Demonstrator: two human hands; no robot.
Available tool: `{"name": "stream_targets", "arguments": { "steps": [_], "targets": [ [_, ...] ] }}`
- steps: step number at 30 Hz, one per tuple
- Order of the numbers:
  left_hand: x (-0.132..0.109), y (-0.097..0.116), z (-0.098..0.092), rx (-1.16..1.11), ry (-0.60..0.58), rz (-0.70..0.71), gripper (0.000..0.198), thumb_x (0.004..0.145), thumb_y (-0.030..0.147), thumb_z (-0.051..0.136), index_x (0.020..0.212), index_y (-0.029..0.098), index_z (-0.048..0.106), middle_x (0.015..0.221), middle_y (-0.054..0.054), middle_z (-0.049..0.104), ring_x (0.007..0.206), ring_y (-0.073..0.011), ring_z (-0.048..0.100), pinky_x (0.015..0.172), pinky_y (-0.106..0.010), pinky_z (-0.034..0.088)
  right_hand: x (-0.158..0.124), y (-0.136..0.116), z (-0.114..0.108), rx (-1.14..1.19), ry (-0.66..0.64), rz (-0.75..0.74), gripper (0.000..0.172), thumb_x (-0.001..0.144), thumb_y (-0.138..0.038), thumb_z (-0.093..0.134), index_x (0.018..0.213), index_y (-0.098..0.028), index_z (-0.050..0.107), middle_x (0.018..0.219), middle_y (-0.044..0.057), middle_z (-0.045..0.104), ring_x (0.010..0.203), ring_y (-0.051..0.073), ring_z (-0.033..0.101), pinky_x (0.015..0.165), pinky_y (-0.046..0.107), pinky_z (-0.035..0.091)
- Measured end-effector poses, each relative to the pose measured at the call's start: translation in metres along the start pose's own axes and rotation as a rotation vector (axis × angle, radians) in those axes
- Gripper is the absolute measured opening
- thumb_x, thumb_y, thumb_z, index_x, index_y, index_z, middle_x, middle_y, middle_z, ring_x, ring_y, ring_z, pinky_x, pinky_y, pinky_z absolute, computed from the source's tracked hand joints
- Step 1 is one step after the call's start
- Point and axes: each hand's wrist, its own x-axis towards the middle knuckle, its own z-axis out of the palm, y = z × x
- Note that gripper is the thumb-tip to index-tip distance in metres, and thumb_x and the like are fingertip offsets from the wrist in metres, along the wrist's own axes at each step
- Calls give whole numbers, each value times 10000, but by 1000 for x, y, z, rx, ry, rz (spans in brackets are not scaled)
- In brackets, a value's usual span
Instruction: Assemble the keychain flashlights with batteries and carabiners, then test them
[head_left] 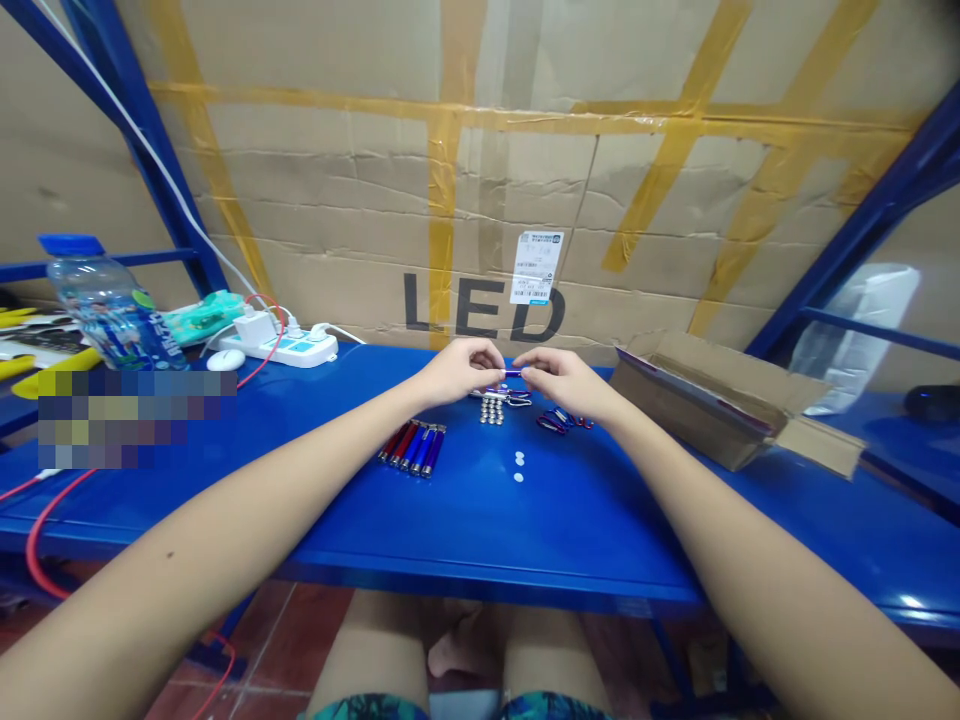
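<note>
Between both hands, above the far part of the blue table [450, 530], is a small blue tube [513, 374] held level. My left hand [469, 370] pinches its left end and my right hand [559, 378] its right end. Just below the hands stand several small silver button cells [492, 411] in rows, with metallic clipped pieces [514, 397] behind them. Blue and red carabiner clips [562, 420] lie beneath my right hand. Left of the cells, red and blue metal tubes [412, 447] lie side by side. Small white discs [519, 461] rest nearer me.
An open cardboard box [690, 400] stands on the right. A white power strip [292, 348], a water bottle [112, 310] and a red cable [45, 560] are on the left. A large taped cardboard sheet [337, 200] closes off the back.
</note>
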Motion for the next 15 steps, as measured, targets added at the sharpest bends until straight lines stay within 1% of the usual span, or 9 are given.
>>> {"name": "stream_targets", "arguments": {
  "steps": [4, 6, 8, 10, 12, 15],
  "targets": [
    [13, -10, -9, 43, 52, 48, 142, 756, 274, 702, 827, 164, 645, 740, -39, 661, 692, -164, 609, 695, -344, 472, 21, 10, 4, -11, 14, -35, 225, 846, -237, 567, 1027, -141, 659, 837, 47, 672, 747, 155, 586, 701, 286, 460],
    [20, -18, -14, 97, 103, 58, 126, 753, 272, 696, 797, 165, 647, 748, -47, 669, 712, -175, 615, 717, -354, 471, 29, 24, 5, -17, 15, -37, 240, 843, -185, 561, 1063, -141, 646, 909, 64, 686, 782, 155, 605, 743, 289, 480],
    [26, -28, -17, 152, 140, 53, 116, 738, 266, 697, 752, 166, 639, 760, -50, 676, 728, -181, 615, 736, -359, 468, 33, 42, 4, -56, 6, -20, 241, 846, -141, 539, 1060, -129, 648, 901, 73, 694, 778, 157, 612, 753, 294, 489],
    [30, -37, -18, 203, 140, 38, 111, 724, 254, 699, 712, 168, 630, 776, -51, 683, 745, -185, 615, 759, -363, 464, 35, 57, 2, -120, 9, 6, 233, 869, -136, 512, 1041, -120, 668, 882, 84, 703, 767, 166, 616, 758, 306, 491],
    [33, -46, -18, 246, 122, 35, 100, 717, 238, 698, 691, 171, 628, 790, -51, 689, 761, -189, 617, 777, -368, 461, 35, 67, 1, -218, -1, 8, 238, 870, -125, 515, 1016, -133, 702, 910, 94, 722, 809, 185, 630, 800, 321, 484],
    [33, -52, -16, 301, 86, 29, 72, 713, 219, 690, 687, 176, 639, 767, -46, 684, 728, -186, 605, 749, -363, 459, 34, 69, 0, -370, -35, -26, 269, 865, -103, 521, 1002, -165, 745, 1008, 104, 743, 930, 226, 650, 882, 342, 461]
  ]
}}
